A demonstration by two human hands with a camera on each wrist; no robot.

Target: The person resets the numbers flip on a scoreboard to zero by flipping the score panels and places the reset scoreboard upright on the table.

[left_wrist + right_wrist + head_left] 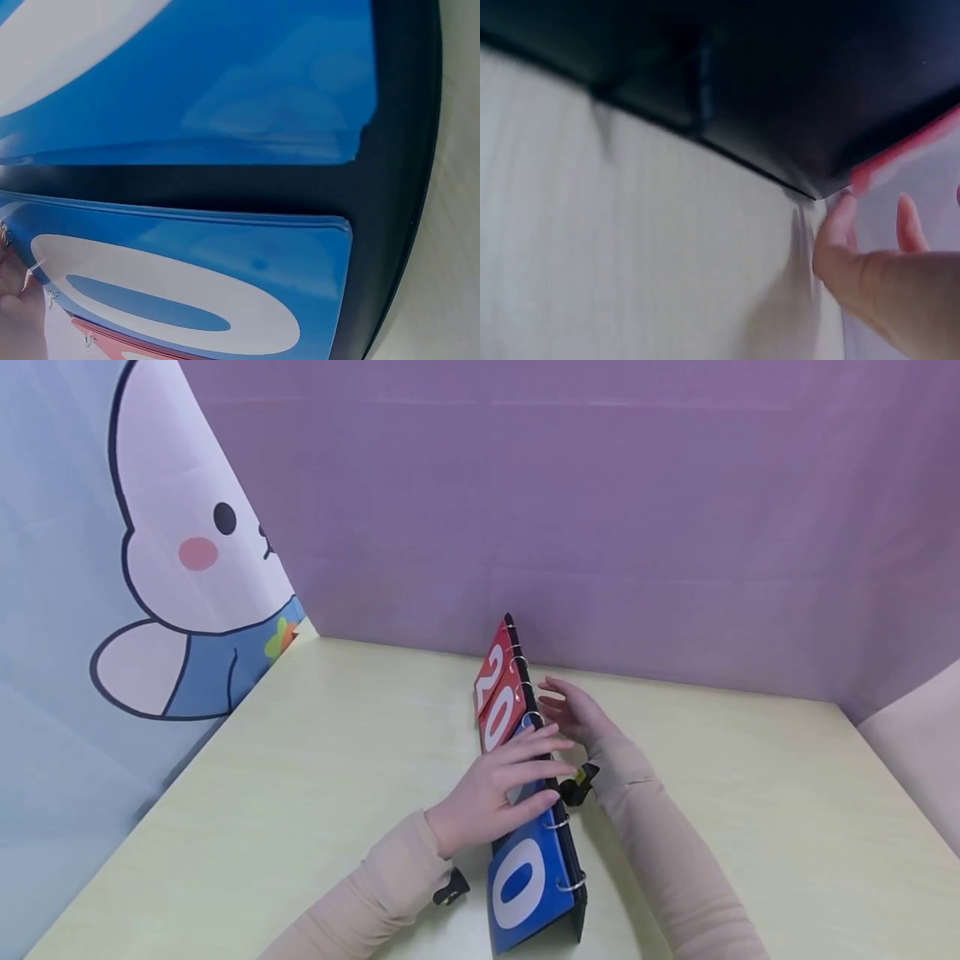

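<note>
A tabletop flip scoreboard stands like a tent, its ring-bound ridge running away from me. Red number cards reading 2 and 0 hang at the far end, and a blue 0 card hangs at the near end. My left hand lies across the ridge, fingers extended over the blue cards. Behind the board, my right hand is beside the far rings with fingers loosely bent; contact is unclear. The right wrist view shows the board's black back and a red strip near that hand.
The board stands on a pale yellow-green tabletop. A purple cloth backdrop rises behind the table, and a light blue cloth with a cartoon figure hangs at the left.
</note>
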